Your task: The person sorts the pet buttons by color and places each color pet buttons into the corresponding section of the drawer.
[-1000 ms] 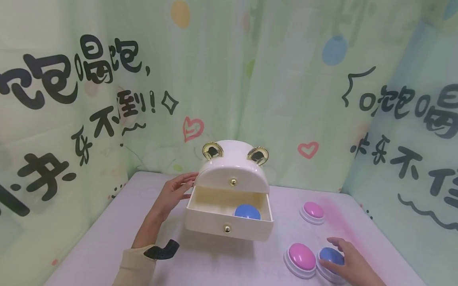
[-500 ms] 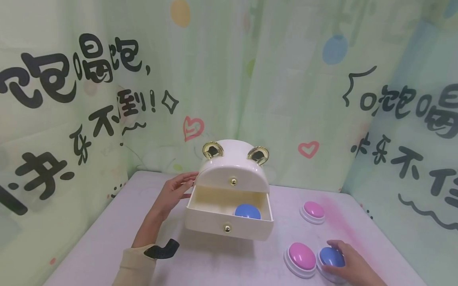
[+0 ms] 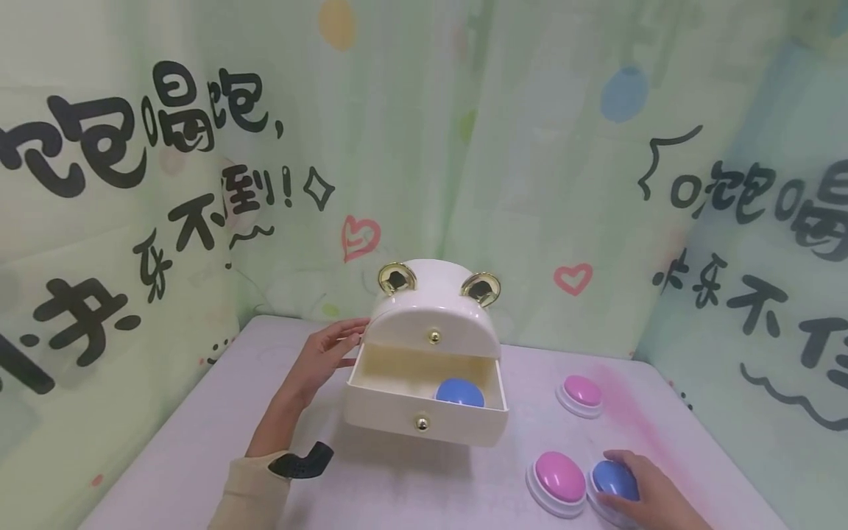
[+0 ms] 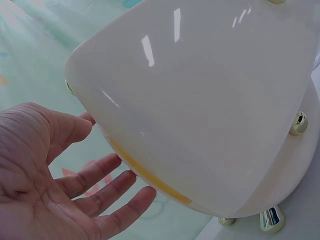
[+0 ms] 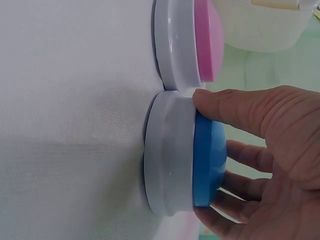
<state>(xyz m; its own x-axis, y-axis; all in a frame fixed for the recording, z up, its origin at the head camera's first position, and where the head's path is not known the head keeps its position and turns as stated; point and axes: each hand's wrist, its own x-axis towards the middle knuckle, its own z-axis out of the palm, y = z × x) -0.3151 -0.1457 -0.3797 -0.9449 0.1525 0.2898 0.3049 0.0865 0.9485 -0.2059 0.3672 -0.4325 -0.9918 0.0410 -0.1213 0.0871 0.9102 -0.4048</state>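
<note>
We seem mid-grasp: right hand (image 3: pixel 651 495) grips the blue button (image 3: pixel 614 478) at four o'clock, left hand (image 3: pixel 320 363) loose; next likely calls for lifting.

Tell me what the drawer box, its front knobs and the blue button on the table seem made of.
Drawer box: probably glossy plastic, from sharp highlights on its smooth shell.
Front knobs: shiny gold finish with bright reflections; metal or plated plastic, unclear.
Blue button: likely smooth plastic, a soft sheen on its domed top.

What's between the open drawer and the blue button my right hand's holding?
In the head view, the nearer pink button lies there, beside the blue button, with bare tabletop between it and the open drawer.
</note>
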